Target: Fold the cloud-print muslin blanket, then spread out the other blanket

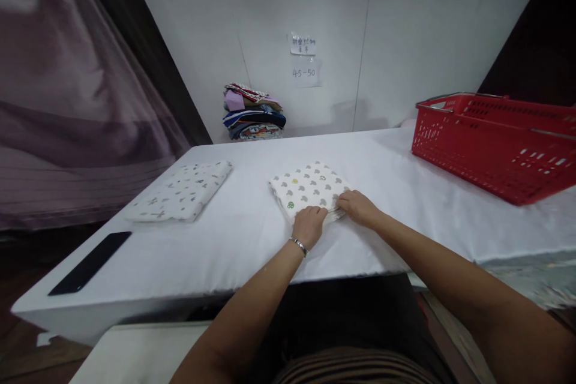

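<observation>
A folded white cloth [310, 186] printed with grey and green shapes lies in the middle of the white table [234, 234]. My left hand [309, 225], with a bracelet at the wrist, rests on the cloth's near edge with its fingers curled down onto the fabric. My right hand [357, 207] sits beside it on the cloth's near right corner, fingers closed on the edge. The two hands almost touch.
A second folded patterned cloth [182, 192] lies to the left. A black phone [90, 263] lies near the table's left front edge. A red plastic basket [499, 144] stands at the right. A stack of folded clothes [252, 113] sits against the back wall.
</observation>
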The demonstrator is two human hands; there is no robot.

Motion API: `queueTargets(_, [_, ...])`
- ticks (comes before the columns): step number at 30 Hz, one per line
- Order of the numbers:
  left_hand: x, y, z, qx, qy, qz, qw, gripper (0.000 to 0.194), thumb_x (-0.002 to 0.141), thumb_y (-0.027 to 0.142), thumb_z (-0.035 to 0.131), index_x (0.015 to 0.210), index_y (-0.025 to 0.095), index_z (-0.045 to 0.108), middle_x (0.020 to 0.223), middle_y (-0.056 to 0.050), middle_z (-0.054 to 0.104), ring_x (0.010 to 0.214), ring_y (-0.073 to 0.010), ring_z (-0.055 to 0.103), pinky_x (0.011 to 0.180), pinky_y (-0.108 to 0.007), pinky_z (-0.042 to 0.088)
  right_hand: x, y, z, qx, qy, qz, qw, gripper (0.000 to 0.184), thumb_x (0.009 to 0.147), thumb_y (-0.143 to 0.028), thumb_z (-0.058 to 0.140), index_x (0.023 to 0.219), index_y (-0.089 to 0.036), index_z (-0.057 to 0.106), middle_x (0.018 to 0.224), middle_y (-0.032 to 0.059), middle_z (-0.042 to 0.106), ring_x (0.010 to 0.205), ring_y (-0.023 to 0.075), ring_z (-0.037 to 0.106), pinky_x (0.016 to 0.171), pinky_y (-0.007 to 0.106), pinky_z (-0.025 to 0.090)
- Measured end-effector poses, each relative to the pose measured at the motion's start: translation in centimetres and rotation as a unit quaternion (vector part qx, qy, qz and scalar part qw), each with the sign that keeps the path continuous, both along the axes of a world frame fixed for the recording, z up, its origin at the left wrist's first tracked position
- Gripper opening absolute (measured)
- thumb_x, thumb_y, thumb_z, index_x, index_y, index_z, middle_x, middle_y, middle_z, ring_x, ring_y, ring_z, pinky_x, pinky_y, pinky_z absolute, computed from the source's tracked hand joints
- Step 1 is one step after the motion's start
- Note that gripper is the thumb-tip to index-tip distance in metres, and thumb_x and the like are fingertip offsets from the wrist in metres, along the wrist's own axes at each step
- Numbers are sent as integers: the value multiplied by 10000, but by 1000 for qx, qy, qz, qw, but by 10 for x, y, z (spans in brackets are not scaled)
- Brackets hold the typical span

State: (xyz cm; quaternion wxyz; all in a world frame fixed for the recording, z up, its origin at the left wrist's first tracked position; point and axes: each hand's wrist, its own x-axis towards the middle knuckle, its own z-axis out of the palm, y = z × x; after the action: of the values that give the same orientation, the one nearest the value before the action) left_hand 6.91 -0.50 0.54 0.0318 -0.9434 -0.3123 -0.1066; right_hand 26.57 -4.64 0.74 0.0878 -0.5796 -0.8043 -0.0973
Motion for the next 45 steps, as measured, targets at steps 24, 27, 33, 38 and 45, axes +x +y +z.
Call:
queueTargets(24, [7,1,6,-11,10,24,1000,186,887,176,377,902,151,560,848,-68,603,859,-195,551,701,-305,415,-5,-8,8,-6,10,28,1000,132,822,-167,481,875,-160,602,864,66,582,822,172,476,701,282,287])
queueTargets(27, [6,0,7,-18,4,28,999,200,900,197,357,901,153,551,856,-72,604,866,-191,552,711,-303,413,-6,-12,11,-6,12,41,999,113,809,-217,517,875,-159,588,871,64,576,832,178,471,715,286,282])
queueTargets(33, [6,1,6,-18,-7,38,999,204,905,211,347,905,160,544,847,-66,610,853,-187,560,704,-298,412,-7,-7,9,5,8,35,999,139,863,-225,473,887,-167,597,885,63,588,833,173,475,702,289,277])
queueTargets(38, [7,2,6,-21,-9,45,999,200,904,209,344,899,164,538,848,-67,614,852,-187,561,705,-297,410,-6,-3,7,15,-17,31,999,170,876,-160,434,858,-166,603,840,61,589,800,171,472,688,291,273])
queueTargets(45, [5,-1,8,-39,7,39,998,276,888,216,402,1162,199,436,944,-60,610,926,-198,541,741,-313,410,-2,-6,0,35,-17,28,999,185,864,-125,425,894,-156,604,848,65,593,786,172,468,691,290,282])
